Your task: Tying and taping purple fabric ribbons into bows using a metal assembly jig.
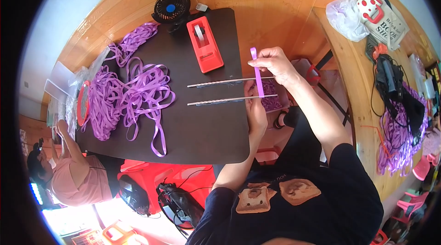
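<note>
A purple ribbon (258, 82) runs upright across two thin parallel rods, the far rod (220, 82) and the near rod (220, 101). Both rods lie on the dark table and stick out past its right edge. My right hand (274, 63) pinches the ribbon's upper end between thumb and fingers, above the far rod. Under the rods' outer ends, just off the table edge, is my left hand (257, 115). Its fingers reach up behind the rods and ribbon and are partly hidden, so their grip does not show.
Loose purple ribbon (144, 89) heaps on the left of the table (197, 139). A red tape dispenser (205, 45) and black fan (171, 8) stand at the back. Below my hands is a bin (275, 100) with purple pieces. Another person (82, 176) sits at the left.
</note>
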Demonstrator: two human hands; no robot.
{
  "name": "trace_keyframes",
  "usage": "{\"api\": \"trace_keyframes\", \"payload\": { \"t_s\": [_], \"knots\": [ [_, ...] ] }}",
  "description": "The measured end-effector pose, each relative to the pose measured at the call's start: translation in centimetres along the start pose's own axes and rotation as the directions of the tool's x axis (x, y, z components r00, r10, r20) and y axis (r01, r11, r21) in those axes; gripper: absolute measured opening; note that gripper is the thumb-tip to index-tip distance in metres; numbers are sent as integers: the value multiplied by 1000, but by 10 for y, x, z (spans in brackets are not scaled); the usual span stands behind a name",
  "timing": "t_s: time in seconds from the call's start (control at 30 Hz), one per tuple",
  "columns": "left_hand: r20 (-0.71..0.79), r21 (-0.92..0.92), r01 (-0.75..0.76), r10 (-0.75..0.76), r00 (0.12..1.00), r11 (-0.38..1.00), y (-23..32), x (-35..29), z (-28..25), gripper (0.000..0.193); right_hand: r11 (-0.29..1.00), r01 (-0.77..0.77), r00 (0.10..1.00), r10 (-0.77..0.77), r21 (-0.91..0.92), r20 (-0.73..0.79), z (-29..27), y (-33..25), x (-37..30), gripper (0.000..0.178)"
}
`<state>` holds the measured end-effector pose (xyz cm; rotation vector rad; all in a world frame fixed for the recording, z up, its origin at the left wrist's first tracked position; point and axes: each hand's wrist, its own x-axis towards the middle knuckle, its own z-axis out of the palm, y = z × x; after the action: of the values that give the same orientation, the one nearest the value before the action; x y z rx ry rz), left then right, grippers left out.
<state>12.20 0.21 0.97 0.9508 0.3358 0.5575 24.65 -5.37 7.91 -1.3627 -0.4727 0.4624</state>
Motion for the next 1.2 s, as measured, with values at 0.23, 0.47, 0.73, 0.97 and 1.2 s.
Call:
{"api": "trace_keyframes", "payload": {
  "t_s": [0.23,0.47,0.73,0.97,1.2],
  "knots": [
    [12,6,-18,18,1000,1000,2,2,8,36,969,-244,969,245,41,-25,1,5,1,14],
    [55,-54,-135,138,989,989,0,8,10,36,861,-418,908,408,288,98,-1,30,1,11],
    [-39,-107,-90,86,995,990,-11,8,1,28,743,-406,903,417,532,108,14,70,-31,14],
    [165,-81,-73,86,983,994,-13,8,-7,30,768,-380,901,435,515,16,6,67,-68,11],
    [118,-217,77,-53,992,973,-5,-4,-6,25,977,55,989,-25,206,-148,18,49,-112,28]
  ]
}}
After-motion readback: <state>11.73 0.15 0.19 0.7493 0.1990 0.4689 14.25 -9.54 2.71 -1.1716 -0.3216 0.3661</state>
